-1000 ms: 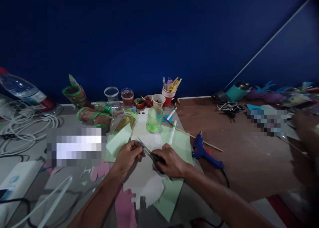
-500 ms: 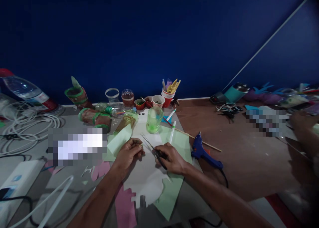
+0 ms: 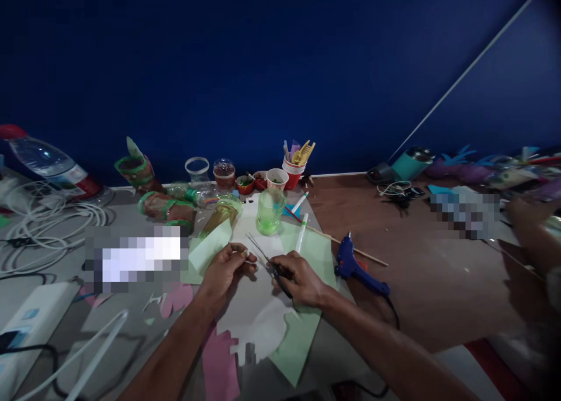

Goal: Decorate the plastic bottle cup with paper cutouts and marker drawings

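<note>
My right hand [image 3: 298, 279] grips a pair of black-handled scissors [image 3: 267, 262], blades slightly apart and pointing up-left. My left hand [image 3: 225, 268] is closed in a pinch on a tiny piece that I cannot make out, just left of the blade tips. Both hands hover over a white cut sheet [image 3: 258, 325] lying on light green paper [image 3: 302, 336]. A pink paper piece [image 3: 217, 366] lies under my left forearm.
A blue glue gun [image 3: 353, 266], a wooden stick [image 3: 346, 244], a white marker [image 3: 301, 232] and a green plastic cup [image 3: 269, 211] lie beyond my hands. Decorated bottles [image 3: 164, 205], small cups and a red cup of tools [image 3: 295, 170] stand by the wall. Cables [image 3: 48, 220] at left. Another person's arm [image 3: 532, 231] at right.
My right hand has drawn the scissors slightly away from my left hand, and the blades have narrowed. My left hand's pinch has lifted a little. The view has tilted slightly.
</note>
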`<state>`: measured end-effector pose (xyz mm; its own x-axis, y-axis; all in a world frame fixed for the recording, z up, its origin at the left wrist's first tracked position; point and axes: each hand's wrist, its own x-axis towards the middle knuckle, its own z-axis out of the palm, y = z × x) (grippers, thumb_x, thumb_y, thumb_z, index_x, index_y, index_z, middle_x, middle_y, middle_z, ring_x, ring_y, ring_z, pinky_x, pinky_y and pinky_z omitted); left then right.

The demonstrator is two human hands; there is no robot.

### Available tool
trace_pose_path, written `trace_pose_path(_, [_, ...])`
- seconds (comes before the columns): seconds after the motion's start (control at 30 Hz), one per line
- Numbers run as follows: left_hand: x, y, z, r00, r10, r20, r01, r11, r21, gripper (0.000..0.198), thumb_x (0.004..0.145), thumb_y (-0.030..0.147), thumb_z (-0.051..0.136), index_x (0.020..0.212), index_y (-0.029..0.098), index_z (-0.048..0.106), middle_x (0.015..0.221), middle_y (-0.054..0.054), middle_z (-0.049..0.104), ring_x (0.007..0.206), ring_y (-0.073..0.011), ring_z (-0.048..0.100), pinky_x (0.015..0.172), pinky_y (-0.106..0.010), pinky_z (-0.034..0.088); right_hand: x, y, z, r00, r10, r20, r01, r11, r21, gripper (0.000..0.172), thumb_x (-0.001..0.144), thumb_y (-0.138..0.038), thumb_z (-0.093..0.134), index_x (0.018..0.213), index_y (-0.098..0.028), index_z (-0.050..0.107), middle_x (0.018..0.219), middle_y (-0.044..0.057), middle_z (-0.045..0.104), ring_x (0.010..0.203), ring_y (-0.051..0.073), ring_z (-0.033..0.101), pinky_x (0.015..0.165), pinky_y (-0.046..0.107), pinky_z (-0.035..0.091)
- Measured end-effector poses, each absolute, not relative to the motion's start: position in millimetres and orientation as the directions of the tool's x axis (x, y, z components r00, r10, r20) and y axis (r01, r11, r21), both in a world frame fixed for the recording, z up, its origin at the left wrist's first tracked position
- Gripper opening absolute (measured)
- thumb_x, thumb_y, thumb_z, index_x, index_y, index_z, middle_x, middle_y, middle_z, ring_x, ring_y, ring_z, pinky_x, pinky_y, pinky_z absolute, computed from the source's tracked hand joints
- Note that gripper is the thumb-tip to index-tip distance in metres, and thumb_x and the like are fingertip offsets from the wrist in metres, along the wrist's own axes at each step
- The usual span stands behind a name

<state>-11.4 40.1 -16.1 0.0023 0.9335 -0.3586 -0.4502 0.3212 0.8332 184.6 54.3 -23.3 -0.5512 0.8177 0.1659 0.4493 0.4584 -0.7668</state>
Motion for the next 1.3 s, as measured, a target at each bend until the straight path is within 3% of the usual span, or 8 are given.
trace_pose_path(0.17, [-11, 41, -16, -0.01, 0.929, -0.369, -0.491, 0.317, 0.812, 0.025, 0.064, 0.022, 0.074, 0.076, 0.016, 0.052, 0.077, -0.002, 0.069, 0.055, -0.0105, 0.063, 0.06, -0.024, 0.051, 184, 54, -24, -0.555, 0.815, 0.167, 0.442, 0.458, -0.771, 0.016, 0.073, -0.022, 0.058, 0.087, -0.018, 0.063, 0.062, -0.002, 0.056, 0.061, 0.013, 0.049, 0.065, 0.024, 0.037])
trace_pose_path(0.33, [-12, 41, -13, -0.027, 0.939, -0.342, -0.543, 0.273, 0.794, 0.02, 0.063, 0.018, 0.074, 0.067, 0.016, 0.055, 0.054, 0.008, 0.052, 0.045, -0.0049, 0.05, 0.068, -0.028, 0.054, 183, 53, -26, -0.559, 0.813, 0.162, 0.476, 0.475, -0.741, 0.02, 0.074, -0.024, 0.057, 0.092, -0.018, 0.063, 0.064, -0.001, 0.058, 0.063, 0.014, 0.051, 0.068, 0.026, 0.037])
trace_pose_path(0.53, [-7, 39, -7, 0.007, 0.906, -0.424, -0.644, 0.328, 0.691, 0.015, 0.065, 0.009, 0.068, 0.068, 0.016, 0.055, 0.062, 0.003, 0.061, 0.045, -0.0043, 0.051, 0.073, -0.029, 0.055, 180, 50, -30, -0.599, 0.773, 0.21, 0.478, 0.556, -0.68, 0.026, 0.07, -0.017, 0.053, 0.095, -0.018, 0.061, 0.066, -0.001, 0.062, 0.062, 0.015, 0.05, 0.072, 0.029, 0.034])
trace_pose_path(0.77, [-5, 38, -14, 0.069, 0.906, -0.418, -0.687, 0.347, 0.639, 0.015, 0.065, 0.011, 0.07, 0.063, 0.015, 0.056, 0.051, 0.005, 0.051, 0.049, -0.0063, 0.048, 0.064, -0.025, 0.052, 177, 45, -24, -0.66, 0.719, 0.216, 0.501, 0.637, -0.586, 0.032, 0.069, -0.021, 0.052, 0.1, -0.017, 0.057, 0.071, -0.001, 0.062, 0.061, 0.015, 0.052, 0.075, 0.032, 0.03])
trace_pose_path(1.0, [-2, 33, -15, 0.149, 0.911, -0.385, -0.718, 0.367, 0.591, 0.015, 0.068, 0.014, 0.072, 0.064, 0.014, 0.057, 0.054, 0.004, 0.053, 0.05, -0.006, 0.048, 0.062, -0.023, 0.049, 173, 43, -20, -0.629, 0.742, 0.233, 0.539, 0.632, -0.557, 0.031, 0.068, -0.02, 0.051, 0.099, -0.017, 0.055, 0.069, 0.0, 0.062, 0.063, 0.017, 0.056, 0.075, 0.032, 0.029])
trace_pose_path(1.3, [3, 32, -9, 0.071, 0.909, -0.411, -0.604, 0.367, 0.707, 0.017, 0.061, 0.015, 0.073, 0.063, 0.015, 0.056, 0.051, 0.004, 0.053, 0.048, -0.0072, 0.049, 0.051, -0.019, 0.043, 173, 42, -21, -0.632, 0.734, 0.249, 0.514, 0.637, -0.574, 0.032, 0.069, -0.021, 0.051, 0.1, -0.017, 0.055, 0.07, 0.001, 0.064, 0.062, 0.017, 0.056, 0.075, 0.032, 0.028])
